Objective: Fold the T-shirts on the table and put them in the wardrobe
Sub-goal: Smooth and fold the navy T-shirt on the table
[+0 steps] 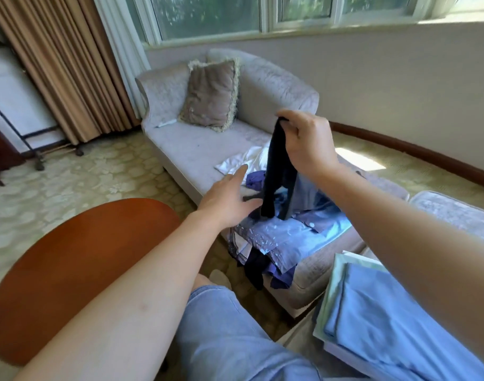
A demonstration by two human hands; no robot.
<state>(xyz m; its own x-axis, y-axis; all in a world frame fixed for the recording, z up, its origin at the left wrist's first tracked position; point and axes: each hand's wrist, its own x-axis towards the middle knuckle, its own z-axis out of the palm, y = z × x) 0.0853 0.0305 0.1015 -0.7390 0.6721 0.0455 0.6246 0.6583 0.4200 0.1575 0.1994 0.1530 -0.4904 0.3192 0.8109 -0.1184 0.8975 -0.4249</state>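
My right hand (pixel 306 145) pinches the top edge of a dark navy garment (pixel 278 171) and holds it up above a heap of clothes (pixel 284 232) on the grey chaise sofa (pixel 196 149). The garment hangs down in a narrow strip, its lower end touching the heap. My left hand (pixel 229 200) is stretched out with straight fingers just left of the hanging cloth, holding nothing. The heap has light blue, purple and dark pieces, and a white garment (pixel 240 162) lies behind it.
A round brown wooden table (pixel 78 265) stands at the lower left. Folded light blue fabric (pixel 386 328) lies at the lower right. A cushion (pixel 210 94) leans on the sofa back. Curtains and a metal rack (pixel 29 144) are at the left.
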